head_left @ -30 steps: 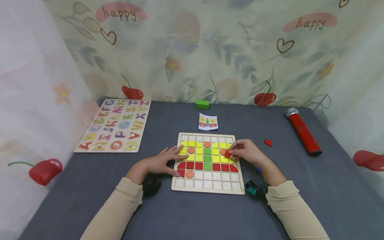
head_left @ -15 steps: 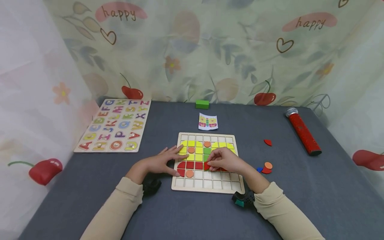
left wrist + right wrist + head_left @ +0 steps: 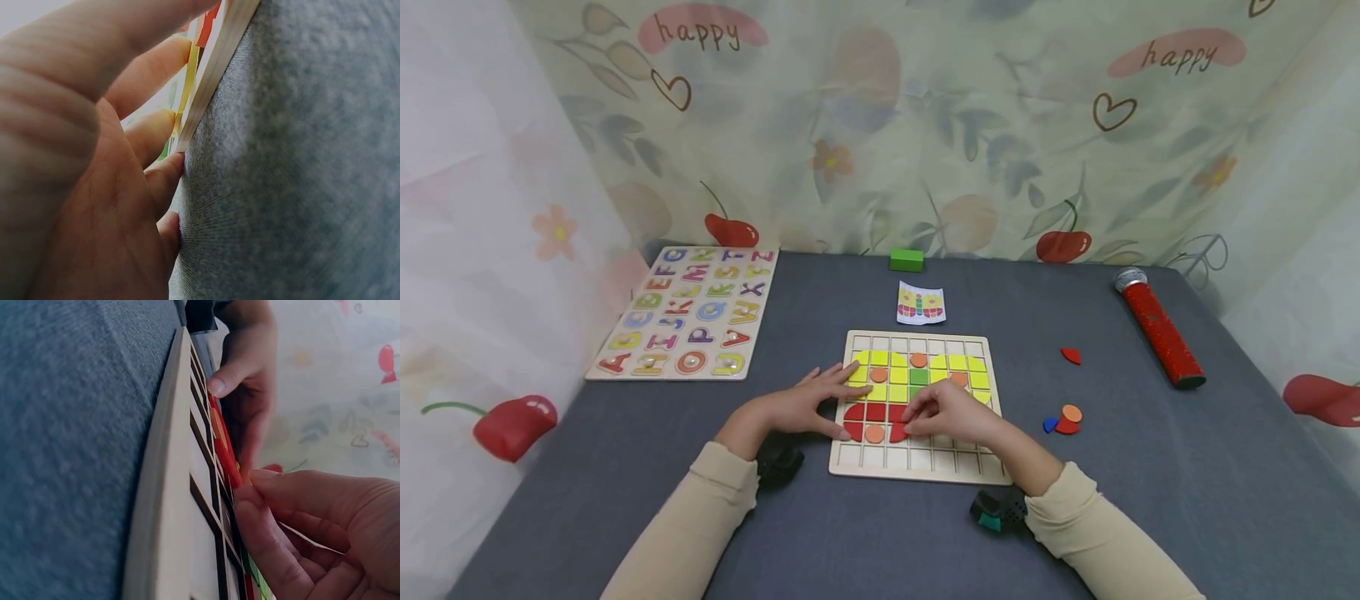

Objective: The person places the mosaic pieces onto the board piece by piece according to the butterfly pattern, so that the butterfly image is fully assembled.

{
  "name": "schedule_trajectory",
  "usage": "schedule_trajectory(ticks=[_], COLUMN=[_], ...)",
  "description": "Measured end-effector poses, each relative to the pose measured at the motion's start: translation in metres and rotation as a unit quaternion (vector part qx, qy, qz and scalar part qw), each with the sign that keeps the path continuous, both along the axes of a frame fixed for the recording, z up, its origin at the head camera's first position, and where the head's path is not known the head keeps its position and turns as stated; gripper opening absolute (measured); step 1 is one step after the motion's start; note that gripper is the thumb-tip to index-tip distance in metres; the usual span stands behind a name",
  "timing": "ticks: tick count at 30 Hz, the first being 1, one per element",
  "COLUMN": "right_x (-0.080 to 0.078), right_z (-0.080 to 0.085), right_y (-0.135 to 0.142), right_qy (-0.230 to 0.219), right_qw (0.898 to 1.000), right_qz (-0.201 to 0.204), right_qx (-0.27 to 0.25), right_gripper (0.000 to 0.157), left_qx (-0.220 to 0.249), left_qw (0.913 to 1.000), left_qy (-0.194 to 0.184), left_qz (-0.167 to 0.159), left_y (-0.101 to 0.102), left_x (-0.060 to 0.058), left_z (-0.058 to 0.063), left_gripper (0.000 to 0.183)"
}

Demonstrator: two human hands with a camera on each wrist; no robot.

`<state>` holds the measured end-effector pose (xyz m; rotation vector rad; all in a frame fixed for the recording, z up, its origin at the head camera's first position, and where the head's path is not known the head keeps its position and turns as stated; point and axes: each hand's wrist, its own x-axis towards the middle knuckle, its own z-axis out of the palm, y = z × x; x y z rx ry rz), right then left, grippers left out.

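A wooden grid board (image 3: 940, 462) lies flat on the table, partly filled with yellow, red, green and orange pieces. My right hand (image 3: 955, 412) pinches a red quarter-round tile (image 3: 897, 433) between thumb and forefinger, at a cell just right of an orange disc (image 3: 875, 433). The right wrist view shows those fingertips right at the tile's edge, low over the board. My left hand (image 3: 805, 407) rests spread on the board's left edge, fingers on yellow pieces (image 3: 880, 358) and thumb near the red ones (image 3: 853, 430). My right hand covers part of the red row.
Right of the board lie an orange disc (image 3: 1072, 413), a red piece (image 3: 1067, 427), a blue piece (image 3: 1050, 425) and another red piece (image 3: 1071, 357). Behind it are a pattern card (image 3: 921, 304) and green block (image 3: 907, 260). An alphabet board (image 3: 700, 317) and red microphone (image 3: 1161, 333) flank it.
My right hand has carried the red tile leftward across the board, from its right side to a lower cell in the left half. The left hand has stayed in place.
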<state>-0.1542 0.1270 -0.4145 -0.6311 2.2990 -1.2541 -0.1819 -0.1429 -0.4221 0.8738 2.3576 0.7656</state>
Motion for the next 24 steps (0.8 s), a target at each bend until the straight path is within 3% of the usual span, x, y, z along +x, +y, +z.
schedule_trajectory(ticks=[9,24], right_x=[0.0061,0.0045], right_z=[0.0022,0.0065], right_y=[-0.0059,-0.0038], right_qy=[0.076,0.080], right_qw=[0.996,0.995], right_qz=[0.019,0.025], right_qx=[0.041,0.058], right_gripper=[0.011,0.011], left_qx=[0.000,0.000], left_qw=[1.0000,0.9999], left_qy=[-0.003,-0.010], left_qz=[0.001,0.005], left_y=[-0.0006,0.0000], left_x=[-0.0007,0.0016], left_z=[0.0006,0.0035], left_gripper=[0.074,0.073])
